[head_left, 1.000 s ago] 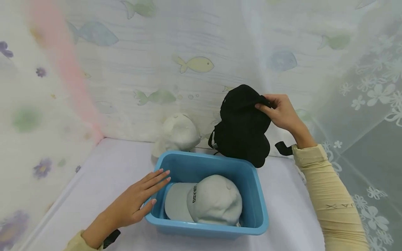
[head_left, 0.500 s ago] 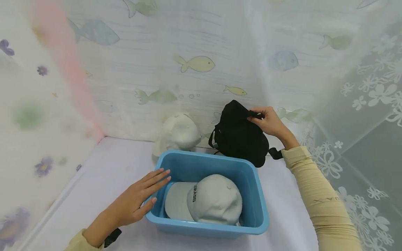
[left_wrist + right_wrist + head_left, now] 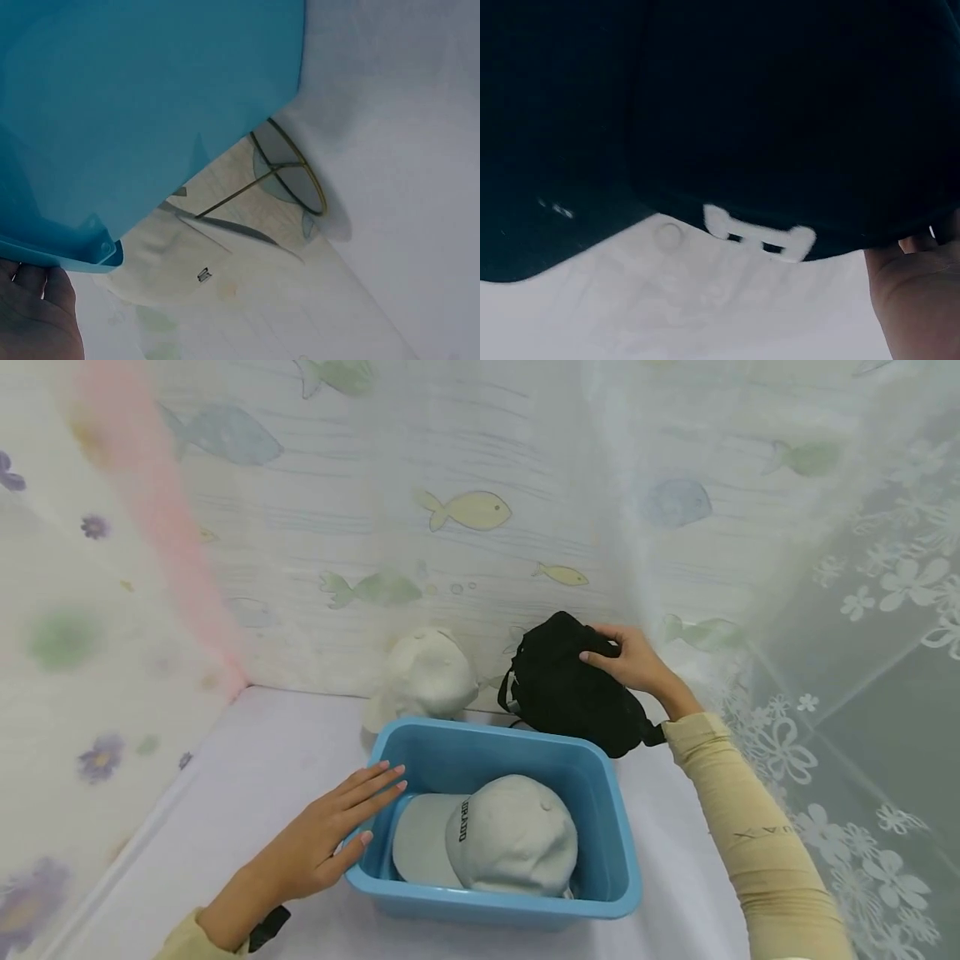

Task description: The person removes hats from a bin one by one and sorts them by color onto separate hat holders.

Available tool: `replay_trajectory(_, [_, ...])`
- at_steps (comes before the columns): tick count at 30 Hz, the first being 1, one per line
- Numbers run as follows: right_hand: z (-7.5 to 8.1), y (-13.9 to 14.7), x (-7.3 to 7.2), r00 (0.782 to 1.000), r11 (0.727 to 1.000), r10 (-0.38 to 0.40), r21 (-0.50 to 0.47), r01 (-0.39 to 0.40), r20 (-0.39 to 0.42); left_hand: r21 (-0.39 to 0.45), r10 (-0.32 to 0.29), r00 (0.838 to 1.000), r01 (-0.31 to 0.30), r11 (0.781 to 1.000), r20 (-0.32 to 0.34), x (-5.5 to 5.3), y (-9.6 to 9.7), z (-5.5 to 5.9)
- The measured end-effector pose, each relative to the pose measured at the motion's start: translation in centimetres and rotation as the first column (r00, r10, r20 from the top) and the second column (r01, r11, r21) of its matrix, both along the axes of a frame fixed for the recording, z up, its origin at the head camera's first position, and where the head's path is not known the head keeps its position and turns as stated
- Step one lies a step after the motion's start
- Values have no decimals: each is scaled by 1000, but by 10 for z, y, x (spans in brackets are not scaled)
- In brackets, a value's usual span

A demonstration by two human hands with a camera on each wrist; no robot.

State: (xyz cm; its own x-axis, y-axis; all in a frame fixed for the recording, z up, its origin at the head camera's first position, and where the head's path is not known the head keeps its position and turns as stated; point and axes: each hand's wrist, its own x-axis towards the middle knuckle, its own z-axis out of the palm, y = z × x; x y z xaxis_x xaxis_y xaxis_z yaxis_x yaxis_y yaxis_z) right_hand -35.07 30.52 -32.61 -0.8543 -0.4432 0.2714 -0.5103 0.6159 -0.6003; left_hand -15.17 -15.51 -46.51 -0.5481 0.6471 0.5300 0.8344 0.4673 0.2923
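Note:
My right hand (image 3: 633,660) grips the upper edge of a black cap (image 3: 573,689), its thumb on the near side. The cap stands behind the right end of a blue plastic bin (image 3: 495,902). Close up in the right wrist view, the black cap (image 3: 780,112) shows a white emblem near its lower edge, with my fingers at its side. My left hand (image 3: 322,839) rests on the bin's left rim with its fingers straight. A light grey cap (image 3: 517,835) with dark lettering lies inside the bin, brim toward the left.
A white cap (image 3: 431,672) stands behind the bin, near the back curtain (image 3: 480,552) printed with fish. Beside that cap, the left wrist view shows a thin wire stand (image 3: 304,163). White cloth (image 3: 285,752) covers the table.
My right hand has moved down and left, and the black cap's top has folded lower toward the table. The left hand and bin have stayed in place.

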Motion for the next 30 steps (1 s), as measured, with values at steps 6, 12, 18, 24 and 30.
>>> replay_trajectory(6, [-7,5,0,996,993,-64,105,58,62,24,-9,1000,9,1000,-3,1,0,-1])
replay_trajectory(12, [-16,17,-1,984,990,-96,115,79,152,54,-23,1000,24,998,-17,-1,2,-1])
replay_trajectory(18, [-22,16,-2,987,995,-52,88,39,150,58,-17,1000,17,998,-5,0,0,0])
replay_trajectory(24, [-26,17,2,989,997,-61,52,54,138,55,-2,1000,0,999,28,2,0,-2])
replay_trajectory(30, [-22,21,8,985,998,-70,17,68,155,63,0,999,-2,998,32,1,0,-4])
